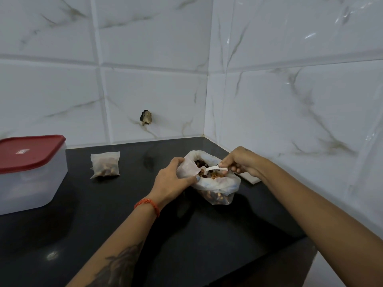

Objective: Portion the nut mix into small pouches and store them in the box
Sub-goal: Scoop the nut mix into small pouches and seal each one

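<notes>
A large clear plastic bag of nut mix point(217, 186) stands open on the black counter near the corner. My left hand point(172, 179) holds a small empty pouch point(188, 167) at the bag's left rim, thumb and fingers pinching its edge. My right hand point(241, 160) pinches a small white plastic spoon point(210, 168) whose bowl is over the pouch mouth. A filled small pouch point(105, 165) lies on the counter to the left. The translucent box with a red lid point(31, 172) sits shut at the far left.
More flat white pouches point(251, 179) lie behind the big bag, under my right wrist. The black counter point(124, 214) ends at a front edge on the lower right. Tiled walls meet in a corner just behind the bag.
</notes>
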A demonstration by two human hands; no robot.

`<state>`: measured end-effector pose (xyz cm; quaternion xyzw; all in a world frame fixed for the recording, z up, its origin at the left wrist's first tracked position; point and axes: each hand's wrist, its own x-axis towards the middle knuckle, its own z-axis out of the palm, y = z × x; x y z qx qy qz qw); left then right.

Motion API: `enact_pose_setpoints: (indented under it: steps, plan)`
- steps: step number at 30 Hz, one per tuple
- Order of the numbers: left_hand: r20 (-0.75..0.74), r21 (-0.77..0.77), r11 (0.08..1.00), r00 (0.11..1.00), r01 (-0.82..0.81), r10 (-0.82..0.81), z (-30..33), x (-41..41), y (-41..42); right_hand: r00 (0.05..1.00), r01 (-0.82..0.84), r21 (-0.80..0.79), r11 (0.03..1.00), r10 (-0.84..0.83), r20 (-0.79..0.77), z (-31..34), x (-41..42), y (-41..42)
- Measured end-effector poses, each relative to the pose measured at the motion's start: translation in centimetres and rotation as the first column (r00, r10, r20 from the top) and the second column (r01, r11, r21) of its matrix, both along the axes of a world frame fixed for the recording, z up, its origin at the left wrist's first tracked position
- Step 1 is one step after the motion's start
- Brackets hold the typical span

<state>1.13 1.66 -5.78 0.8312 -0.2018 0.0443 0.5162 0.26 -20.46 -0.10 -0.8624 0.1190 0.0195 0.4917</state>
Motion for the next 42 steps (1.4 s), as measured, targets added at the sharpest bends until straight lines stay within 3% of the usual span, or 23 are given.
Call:
enact_pose_setpoints:
  steps: [3, 6, 13, 27, 34, 39, 42]
  plan:
    - [0.001, 0.009, 1.000, 1.000, 0.004, -0.004, -0.1, 0.0, 0.0, 0.996, 0.062, 0.030, 0.998, -0.064, 0.061, -0.6, 0.1, 0.6]
    - [0.006, 0.013, 1.000, 1.000, 0.006, -0.006, -0.1, 0.0, 0.0, 0.990, 0.037, -0.058, 0.998, -0.028, 0.140, -0.7, -0.1, 1.3]
    - [-0.002, -0.017, 0.999, 1.000, 0.027, -0.027, 0.2, -0.2, 0.0, 0.996, 0.081, 0.098, 0.992, -0.076, -0.049, -0.8, -0.1, 0.6]
    - [-0.019, -0.052, 0.998, 0.999, 0.044, -0.045, 0.1, 0.0, 0.2, 0.977, 0.202, 0.236, 0.951, -0.179, -0.113, -1.9, 0.0, 0.0]
    - [-0.025, -0.027, 0.999, 0.999, 0.046, -0.046, 0.1, -0.1, 0.1, 0.990, 0.121, -0.042, 0.992, -0.117, 0.082, -1.1, -0.4, 1.6]
    - [-0.021, -0.041, 0.998, 0.998, 0.051, -0.052, 0.2, -0.1, 0.1, 0.985, 0.153, 0.134, 0.979, -0.140, -0.104, -0.5, -0.7, 1.8]
    - [-0.016, -0.040, 0.998, 0.999, 0.050, -0.050, 0.3, -0.1, 0.1, 0.978, 0.186, 0.219, 0.958, -0.160, -0.134, -0.7, -0.6, 1.4]
